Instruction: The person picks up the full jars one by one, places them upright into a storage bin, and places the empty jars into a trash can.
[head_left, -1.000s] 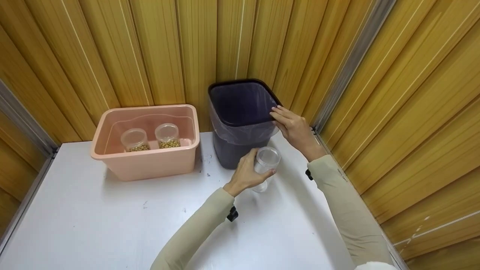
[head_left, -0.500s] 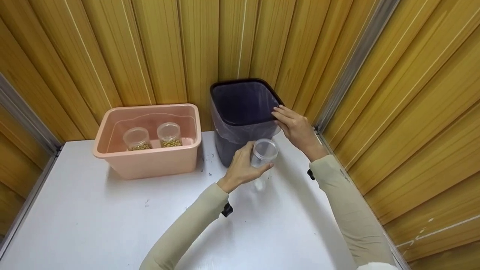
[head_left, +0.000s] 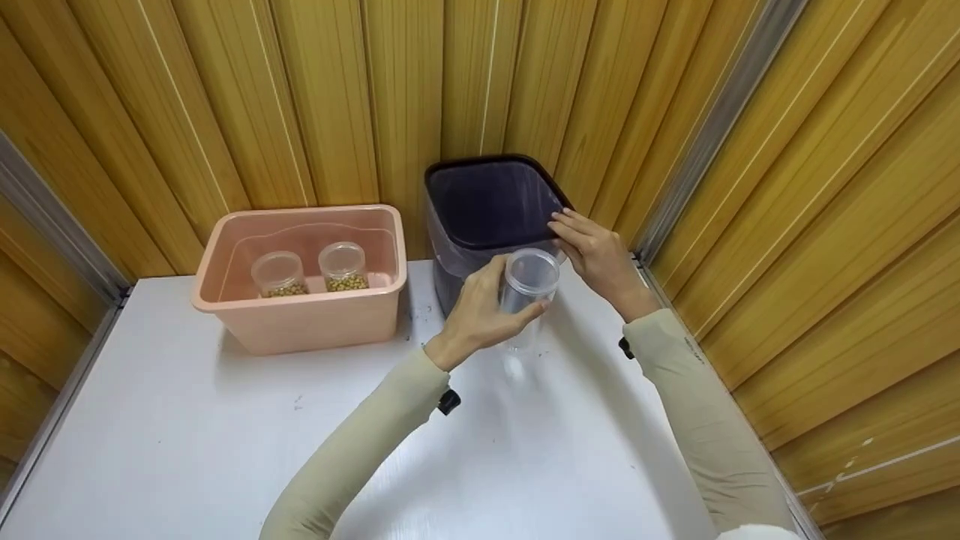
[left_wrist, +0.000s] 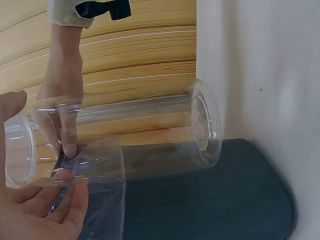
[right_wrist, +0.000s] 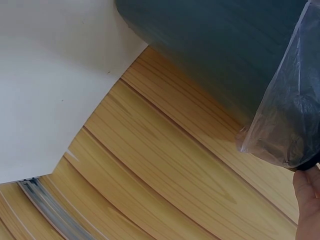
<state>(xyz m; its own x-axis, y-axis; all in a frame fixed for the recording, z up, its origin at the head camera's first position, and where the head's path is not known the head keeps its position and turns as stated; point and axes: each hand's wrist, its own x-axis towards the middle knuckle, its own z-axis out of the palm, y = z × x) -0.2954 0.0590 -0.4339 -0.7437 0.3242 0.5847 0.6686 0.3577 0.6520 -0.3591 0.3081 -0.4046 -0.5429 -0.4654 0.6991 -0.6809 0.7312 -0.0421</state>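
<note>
In the head view my left hand (head_left: 480, 307) holds a clear plastic jar (head_left: 529, 281) by its side, fingers on one side and thumb on the other. The jar is tall and see-through, and no contents show in the left wrist view. It stands upright in front of the dark trash bin (head_left: 450, 277), its top close to the bin's near rim. My right hand (head_left: 600, 259) grips the bin's right rim, with fingers over the edge. A translucent liner (right_wrist: 285, 115) hangs over the rim; the bin's bottom inside is too dark to make out.
A pink plastic tub (head_left: 322, 326) stands left of the bin. Inside are two clear jars, a left one (head_left: 279, 271) and a right one (head_left: 343, 262), with yellowish pellets low in each. A wood-patterned wall (head_left: 405, 97) rises behind the white table (head_left: 187, 420), another at right.
My left hand has lifted the clear jar up and forward, from low in front of the bin to near its rim. The right hand keeps its place on the rim.
</note>
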